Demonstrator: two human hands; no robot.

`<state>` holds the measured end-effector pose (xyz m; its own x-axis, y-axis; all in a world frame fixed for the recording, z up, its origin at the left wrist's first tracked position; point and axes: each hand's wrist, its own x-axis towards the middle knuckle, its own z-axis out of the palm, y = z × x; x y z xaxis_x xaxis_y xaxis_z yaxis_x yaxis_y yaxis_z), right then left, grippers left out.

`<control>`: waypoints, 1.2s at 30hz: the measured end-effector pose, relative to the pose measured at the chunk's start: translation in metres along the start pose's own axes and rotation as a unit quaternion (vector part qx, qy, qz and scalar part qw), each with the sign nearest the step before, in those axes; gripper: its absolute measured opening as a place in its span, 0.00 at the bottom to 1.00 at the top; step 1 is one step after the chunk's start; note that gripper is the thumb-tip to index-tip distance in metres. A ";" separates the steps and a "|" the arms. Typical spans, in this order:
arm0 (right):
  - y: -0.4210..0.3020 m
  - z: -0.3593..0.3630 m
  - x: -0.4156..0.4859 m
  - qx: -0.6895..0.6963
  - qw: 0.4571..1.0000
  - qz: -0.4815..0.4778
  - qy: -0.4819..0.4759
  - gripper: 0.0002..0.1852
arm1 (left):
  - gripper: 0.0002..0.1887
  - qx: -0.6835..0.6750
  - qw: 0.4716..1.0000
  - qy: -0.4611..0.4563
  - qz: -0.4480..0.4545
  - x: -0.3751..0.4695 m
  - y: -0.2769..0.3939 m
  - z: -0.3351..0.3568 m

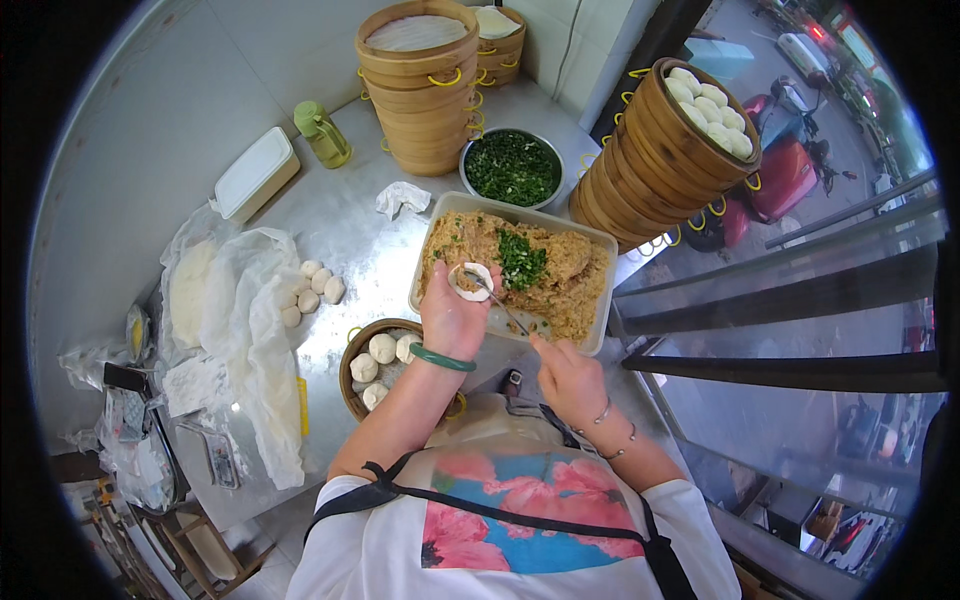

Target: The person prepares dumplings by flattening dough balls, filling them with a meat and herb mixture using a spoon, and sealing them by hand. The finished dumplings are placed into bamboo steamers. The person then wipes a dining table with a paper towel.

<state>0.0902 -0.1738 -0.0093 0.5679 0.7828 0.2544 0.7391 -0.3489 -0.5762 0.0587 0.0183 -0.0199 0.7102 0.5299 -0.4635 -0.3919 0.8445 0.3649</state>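
Note:
A round dough wrapper (478,291) with some filling in it rests in my left hand (454,319), over the near left part of a plastic tub (421,274). My right hand (568,373) grips a metal spoon (511,315), whose tip is in the wrapper. Minced filling (574,262) lies in the tub, with chopped green onion (520,260) heaped on its middle. Just behind the tub stands a metal bowl (561,178) of chopped greens. Below my left hand, a bamboo steamer (347,375) holds several filled buns (382,348), partly hidden by my forearm.
Dough balls (320,281) sit beside plastic sheeting (259,300) over dough at left. Stacked bamboo steamers (420,112) stand at the back; another tall stack (637,172), topped with buns, stands at right. A lidded box (256,172), an oil bottle (322,135) and crumpled paper (403,199) are behind.

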 end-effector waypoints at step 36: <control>0.059 0.018 0.073 0.204 0.957 0.203 -0.042 0.13 | 0.22 0.044 0.999 -0.012 -0.004 -0.011 0.025 -0.056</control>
<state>0.1689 -0.1278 -0.0381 0.7341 0.6702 -0.1095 0.2500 -0.4166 -0.8740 0.0086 0.0379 -0.0513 0.7274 0.5198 -0.4481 -0.3337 0.8384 0.4309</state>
